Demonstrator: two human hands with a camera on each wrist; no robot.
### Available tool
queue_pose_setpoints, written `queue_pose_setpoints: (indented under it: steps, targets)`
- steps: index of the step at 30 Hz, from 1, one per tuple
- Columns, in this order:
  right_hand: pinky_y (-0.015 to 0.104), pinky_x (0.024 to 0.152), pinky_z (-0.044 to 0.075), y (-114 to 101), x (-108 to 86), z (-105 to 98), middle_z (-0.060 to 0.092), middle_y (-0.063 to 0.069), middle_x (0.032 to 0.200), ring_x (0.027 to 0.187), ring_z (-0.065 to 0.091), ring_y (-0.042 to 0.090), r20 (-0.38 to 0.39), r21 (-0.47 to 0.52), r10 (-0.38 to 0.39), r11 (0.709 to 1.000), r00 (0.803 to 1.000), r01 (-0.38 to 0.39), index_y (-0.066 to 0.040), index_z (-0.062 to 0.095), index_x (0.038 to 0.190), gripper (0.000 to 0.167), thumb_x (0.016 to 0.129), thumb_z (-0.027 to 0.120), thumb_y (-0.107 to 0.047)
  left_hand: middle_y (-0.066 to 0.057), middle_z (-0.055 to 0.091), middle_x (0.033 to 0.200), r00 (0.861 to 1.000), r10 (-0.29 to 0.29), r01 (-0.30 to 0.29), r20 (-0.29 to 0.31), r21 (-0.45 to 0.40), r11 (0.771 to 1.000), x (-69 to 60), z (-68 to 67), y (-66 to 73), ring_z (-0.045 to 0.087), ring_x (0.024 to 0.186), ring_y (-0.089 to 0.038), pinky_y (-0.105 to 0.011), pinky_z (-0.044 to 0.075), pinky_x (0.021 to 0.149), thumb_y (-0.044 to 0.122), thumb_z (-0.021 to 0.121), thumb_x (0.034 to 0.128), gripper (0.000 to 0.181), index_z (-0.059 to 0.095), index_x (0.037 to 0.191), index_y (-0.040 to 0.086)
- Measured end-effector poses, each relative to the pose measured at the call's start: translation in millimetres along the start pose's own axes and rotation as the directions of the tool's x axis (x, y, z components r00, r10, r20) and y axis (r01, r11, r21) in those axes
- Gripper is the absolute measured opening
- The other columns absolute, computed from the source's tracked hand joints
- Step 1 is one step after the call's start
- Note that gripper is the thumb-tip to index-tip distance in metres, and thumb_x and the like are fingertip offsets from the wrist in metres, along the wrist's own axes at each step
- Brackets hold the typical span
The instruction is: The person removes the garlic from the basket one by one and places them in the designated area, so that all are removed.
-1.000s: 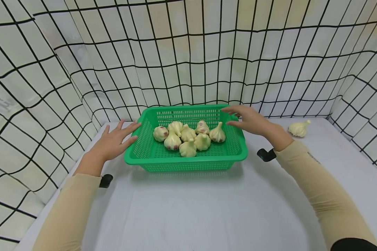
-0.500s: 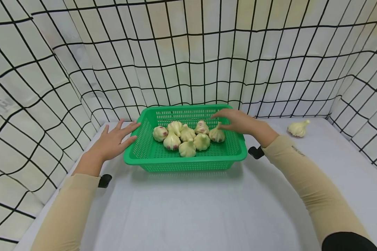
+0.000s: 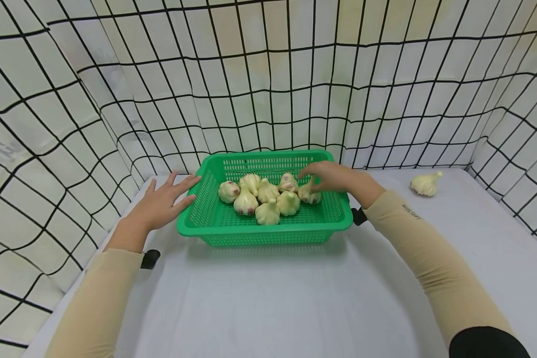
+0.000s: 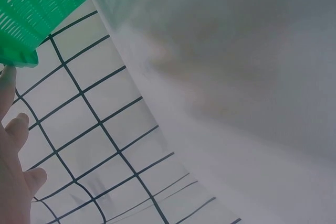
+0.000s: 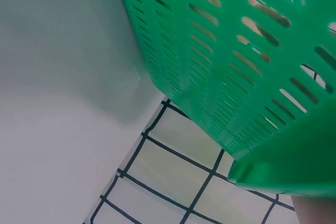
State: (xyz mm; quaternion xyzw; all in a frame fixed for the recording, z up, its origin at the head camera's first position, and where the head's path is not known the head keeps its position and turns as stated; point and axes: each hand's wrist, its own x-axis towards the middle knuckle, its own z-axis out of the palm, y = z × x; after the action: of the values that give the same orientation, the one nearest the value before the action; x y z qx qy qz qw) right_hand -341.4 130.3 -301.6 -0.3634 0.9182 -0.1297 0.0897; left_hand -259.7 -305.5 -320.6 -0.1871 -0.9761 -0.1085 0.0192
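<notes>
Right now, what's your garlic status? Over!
Left hand at rim of green basket. Right hand at rightmost garlic bulb inside, grip unclear. Neighboring bulbs sit close, maybe in the way.

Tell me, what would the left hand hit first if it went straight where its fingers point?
The left hand would first meet the green basket, at its left rim. Its fingertips look to be right at that edge, perhaps touching.

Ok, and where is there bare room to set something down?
The white table is bare between the green basket, left sleeve and right sleeve; also between right sleeve, lone bulb and right-hand netting. The basket's front corners are bare; its middle is crowded with garlic, the right hand over the rightmost bulb.
</notes>
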Motion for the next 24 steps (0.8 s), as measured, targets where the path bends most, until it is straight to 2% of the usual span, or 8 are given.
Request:
queue_pose_setpoints:
  steps: [11,17,24]
  targets:
    - [0.051,0.113,0.04,-2.7,7.4,2.3,0.054,0.013,0.15,0.141,0.045,0.035,0.059,-0.106,0.087,0.991,0.994,-0.081,-0.008,0.063,0.14,0.053,0.09,0.08,-0.011,-0.012,0.026,0.167,1.0,0.001,-0.001,-0.011,-0.001,1.0,-0.1,-0.9,1.7,0.002,0.155,-0.042,-0.07,-0.008,0.117,0.052,0.039,0.1089,0.065,0.03,0.163,0.018]
    - [0.052,0.11,0.043,-4.1,11.7,6.6,0.054,0.011,0.15,0.139,0.047,0.035,0.124,-0.136,0.154,0.981,0.98,-0.137,-0.016,0.062,0.143,0.058,0.088,0.083,-0.014,-0.012,0.025,0.167,1.0,-0.003,0.003,0.001,-0.006,1.0,0.1,-0.1,2.0,0.0,0.155,-0.042,-0.069,-0.01,0.117,0.051,0.039,0.1093,0.064,0.029,0.164,0.018]
    - [0.053,0.107,0.045,-5.1,13.7,8.1,0.056,0.011,0.147,0.134,0.051,0.036,0.138,-0.168,0.167,0.975,0.976,-0.143,-0.019,0.062,0.143,0.059,0.088,0.083,-0.013,-0.011,0.025,0.168,1.0,-0.01,0.01,0.0,-0.007,1.0,-0.2,0.5,1.1,0.0,0.155,-0.042,-0.069,-0.01,0.117,0.051,0.039,0.1092,0.064,0.028,0.164,0.019]
